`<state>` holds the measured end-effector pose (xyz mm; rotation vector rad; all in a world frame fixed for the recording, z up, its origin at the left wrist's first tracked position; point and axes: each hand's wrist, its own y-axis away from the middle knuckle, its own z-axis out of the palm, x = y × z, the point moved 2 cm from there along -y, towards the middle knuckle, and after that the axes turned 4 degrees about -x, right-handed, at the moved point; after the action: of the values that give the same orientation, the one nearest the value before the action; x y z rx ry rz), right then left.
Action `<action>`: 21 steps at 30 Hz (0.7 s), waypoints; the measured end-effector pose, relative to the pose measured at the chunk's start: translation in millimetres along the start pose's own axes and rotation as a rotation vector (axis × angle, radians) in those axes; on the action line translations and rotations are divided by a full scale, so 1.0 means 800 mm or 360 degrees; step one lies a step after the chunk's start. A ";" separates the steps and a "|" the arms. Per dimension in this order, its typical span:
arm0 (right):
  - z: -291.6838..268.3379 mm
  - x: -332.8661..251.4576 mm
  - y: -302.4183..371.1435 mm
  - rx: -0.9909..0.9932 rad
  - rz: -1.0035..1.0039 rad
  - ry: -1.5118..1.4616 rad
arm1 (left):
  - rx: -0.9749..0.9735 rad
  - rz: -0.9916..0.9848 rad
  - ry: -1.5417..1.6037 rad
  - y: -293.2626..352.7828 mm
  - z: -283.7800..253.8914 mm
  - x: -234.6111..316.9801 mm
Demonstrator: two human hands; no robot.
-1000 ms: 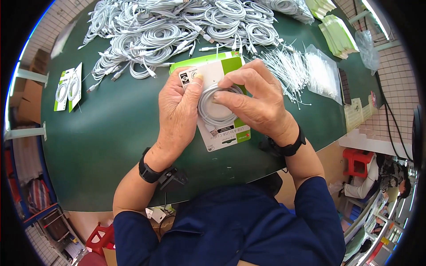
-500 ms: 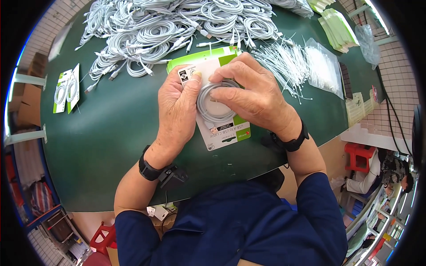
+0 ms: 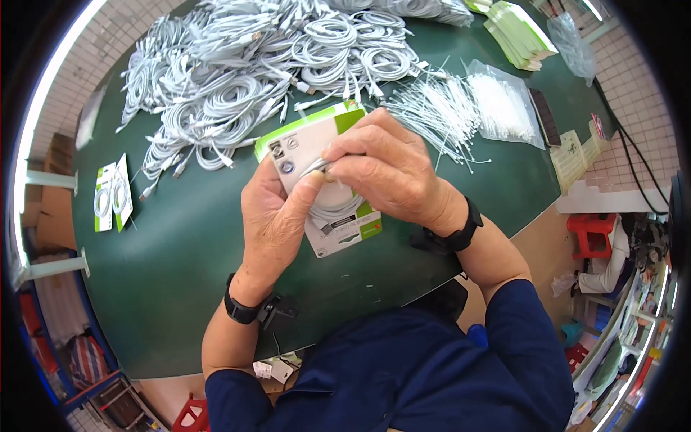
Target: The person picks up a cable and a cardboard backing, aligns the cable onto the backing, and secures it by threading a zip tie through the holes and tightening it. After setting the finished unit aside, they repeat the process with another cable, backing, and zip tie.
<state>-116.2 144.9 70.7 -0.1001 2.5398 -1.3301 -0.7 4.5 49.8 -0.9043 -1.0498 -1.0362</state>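
A white and green packaging card (image 3: pixel 317 137) carries a coiled white USB cable (image 3: pixel 335 214) on its face. My left hand (image 3: pixel 279 212) grips the card by its left side, the thumb pressing on the coil near its top. Over the card's upper right, my right hand (image 3: pixel 392 171) is closed, thumb and fingertips pinched at the top of the coil beside the left thumb. Whether a tie is also between those fingertips is hidden. Behind the held card lie more green-edged cards (image 3: pixel 268 144), partly covered by it.
A large heap of coiled white cables (image 3: pixel 237 93) covers the back of the green table (image 3: pixel 173 288). To its right are loose white cable ties (image 3: pixel 435 111), a clear bag of ties (image 3: pixel 504 104) and stacked green cards (image 3: pixel 515 36). Two carded cables (image 3: pixel 111 194) lie at left.
My right thumb and fingers, apart over the coil before, have come together at its top. My left thumb has moved down onto the coil. The whole view has shifted a little.
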 end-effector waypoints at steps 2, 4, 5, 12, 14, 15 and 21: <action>0.007 -0.002 0.000 0.0010 -0.0031 -0.0068 | 0.0033 0.0032 -0.0012 0.004 -0.003 0.000; 0.002 -0.005 -0.002 0.0018 -0.0057 -0.0074 | 0.0193 0.0070 -0.0038 0.006 -0.006 -0.002; 0.000 -0.009 -0.003 0.0018 -0.0093 -0.0078 | 0.0176 0.0084 -0.0036 0.002 -0.004 -0.004; -0.001 -0.027 0.004 0.0038 -0.0129 -0.0258 | 0.0178 0.0205 0.0053 0.002 -0.002 -0.001; -0.001 -0.028 0.003 0.0032 -0.0112 -0.0335 | 0.0193 0.0201 0.0064 0.003 -0.002 0.002; 0.001 -0.028 0.003 0.0027 -0.0100 -0.0372 | 0.0175 0.0199 0.0080 0.004 -0.002 0.003; 0.007 -0.029 0.003 -0.0051 -0.0046 -0.0460 | 0.0169 0.0208 0.0115 0.005 -0.011 0.002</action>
<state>-92.2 146.3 70.8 -0.3127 2.3236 -1.1886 5.5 -2.6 48.5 -0.8322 -0.9630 -0.8898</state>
